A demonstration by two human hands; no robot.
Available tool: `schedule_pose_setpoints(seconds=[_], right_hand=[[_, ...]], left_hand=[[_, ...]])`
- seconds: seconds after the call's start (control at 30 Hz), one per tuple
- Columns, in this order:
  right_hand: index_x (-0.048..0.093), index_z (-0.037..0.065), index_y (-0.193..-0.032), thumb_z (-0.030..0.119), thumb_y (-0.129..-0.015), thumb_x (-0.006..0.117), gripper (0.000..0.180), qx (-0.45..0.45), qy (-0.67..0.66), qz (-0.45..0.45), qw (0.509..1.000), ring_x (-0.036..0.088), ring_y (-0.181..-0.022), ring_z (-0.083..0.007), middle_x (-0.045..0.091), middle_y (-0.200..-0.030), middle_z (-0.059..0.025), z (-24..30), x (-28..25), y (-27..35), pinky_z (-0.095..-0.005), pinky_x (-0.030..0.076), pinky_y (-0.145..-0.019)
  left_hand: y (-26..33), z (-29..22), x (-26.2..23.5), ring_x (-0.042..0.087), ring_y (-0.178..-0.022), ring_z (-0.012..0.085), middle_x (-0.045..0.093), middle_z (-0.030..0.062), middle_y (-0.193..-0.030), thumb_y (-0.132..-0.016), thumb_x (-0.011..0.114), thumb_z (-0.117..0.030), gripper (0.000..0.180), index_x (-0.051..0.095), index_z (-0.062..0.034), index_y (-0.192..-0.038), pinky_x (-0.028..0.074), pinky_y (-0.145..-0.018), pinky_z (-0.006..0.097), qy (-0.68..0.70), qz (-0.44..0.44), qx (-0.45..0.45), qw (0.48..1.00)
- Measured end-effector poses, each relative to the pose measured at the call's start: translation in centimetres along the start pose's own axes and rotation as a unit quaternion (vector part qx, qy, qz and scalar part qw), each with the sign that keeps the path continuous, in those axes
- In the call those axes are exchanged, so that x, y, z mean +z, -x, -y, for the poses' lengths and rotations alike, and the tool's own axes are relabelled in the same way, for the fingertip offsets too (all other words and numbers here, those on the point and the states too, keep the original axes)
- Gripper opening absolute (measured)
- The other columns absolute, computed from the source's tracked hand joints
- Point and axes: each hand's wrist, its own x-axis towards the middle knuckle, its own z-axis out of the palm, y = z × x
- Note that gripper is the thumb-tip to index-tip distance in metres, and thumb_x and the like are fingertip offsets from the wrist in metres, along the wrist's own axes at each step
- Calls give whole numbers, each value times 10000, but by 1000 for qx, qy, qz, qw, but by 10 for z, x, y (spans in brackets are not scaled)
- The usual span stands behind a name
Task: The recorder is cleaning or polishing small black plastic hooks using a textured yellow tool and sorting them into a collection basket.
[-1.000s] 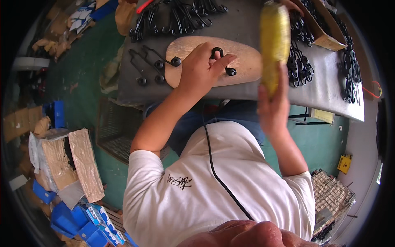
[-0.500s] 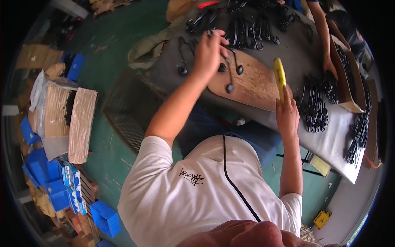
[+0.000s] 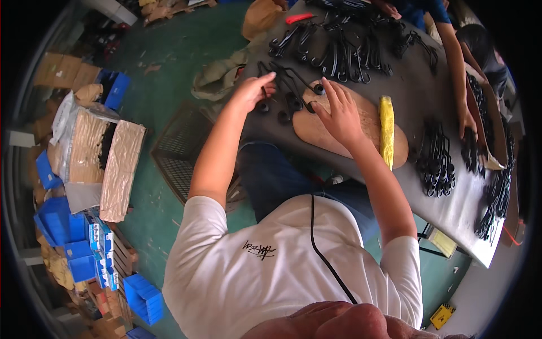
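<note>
Several black bent rods with round knobs (image 3: 293,101) lie on the dark tabletop and over the left end of an oval wooden board (image 3: 310,127). My left hand (image 3: 252,94) is beside the rods at the left, its thumb stretched away from the fingers. My right hand (image 3: 342,114) reaches over the board with its fingers spread. Its thumb and forefinger are at two knobs on the rod ends; I cannot tell whether they touch. To its right, a long yellow tool (image 3: 387,130) rests across the board, held by neither hand.
Bundles of black hooked rods (image 3: 344,56) lie along the far side, with another bundle (image 3: 436,161) at right. A co-worker's hand (image 3: 467,121) is by an open carton (image 3: 486,130). A red object (image 3: 299,18) sits far left; a mesh crate (image 3: 183,147) stands below the table.
The yellow tool has left my right hand and lies on the board. That hand has moved left to the rod knobs. My left hand has moved left and down, off the rods it was over.
</note>
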Motion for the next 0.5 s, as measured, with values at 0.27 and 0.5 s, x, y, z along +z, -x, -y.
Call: schedule_pose_setpoints(seconds=[0.27,0.5], right_hand=[[465,0,-1428,414,-871,708,735,37,-9,127,991,473,-1297,-396,547,-1363,-214,-1,84,-29,-458,375,-1103],[498,19,-1402,172,-871,704,590,22,-181,138,974,513,-1207,-391,554,-1300,-213,48,81,-16,-453,414,-1046]], left_hand=[[17,21,-7,674,-974,178,694,46,-1048,-918,741,-288,314,654,-61,-1117,542,-908,347,218,138,-26,966],[66,13,-1,644,-875,91,672,-47,-974,-873,784,-248,384,639,-168,-1220,540,-756,263,251,61,-28,966]])
